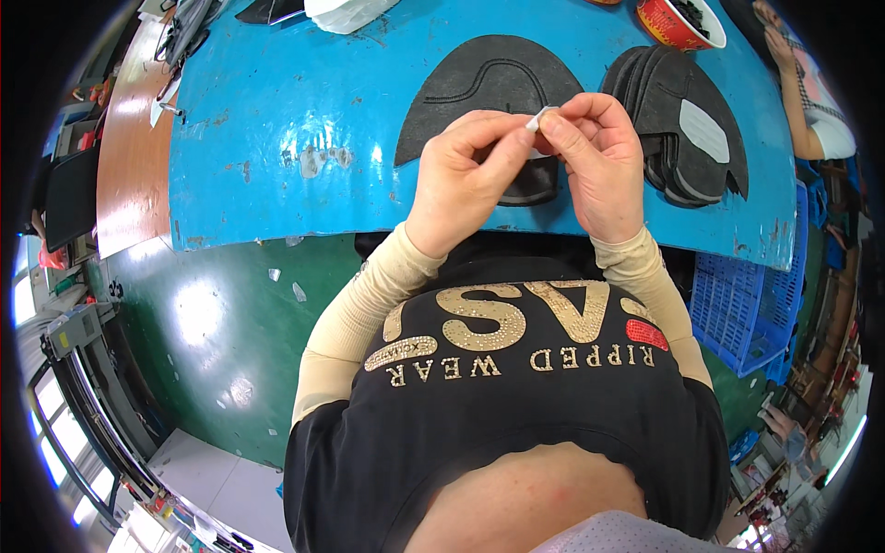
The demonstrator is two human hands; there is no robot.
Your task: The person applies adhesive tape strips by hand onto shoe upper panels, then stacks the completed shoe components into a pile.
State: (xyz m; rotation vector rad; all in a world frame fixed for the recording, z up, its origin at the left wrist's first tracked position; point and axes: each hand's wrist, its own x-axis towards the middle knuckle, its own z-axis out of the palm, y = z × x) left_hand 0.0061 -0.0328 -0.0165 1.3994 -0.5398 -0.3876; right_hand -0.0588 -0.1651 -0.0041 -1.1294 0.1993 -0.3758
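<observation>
Above the blue table, my left hand (461,180) and my right hand (604,170) meet at the fingertips. Thumb and forefinger of each pinch a small white piece (537,120), which looks like a bit of paper or a sticker; its exact kind is too small to tell. Beneath the hands lies a dark rounded panel (479,83) with a wavy raised line, partly hidden by my fingers. Just right of my right hand, a stack of similar dark panels (664,88) carries a white patch (703,131) on its top piece.
A red patterned bowl (678,23) holding small black bits stands at the far right. White material (346,11) lies at the far edge. Below the right side of the blue table (267,120) sits a blue plastic crate (737,304). Another person's arm (788,74) shows at far right.
</observation>
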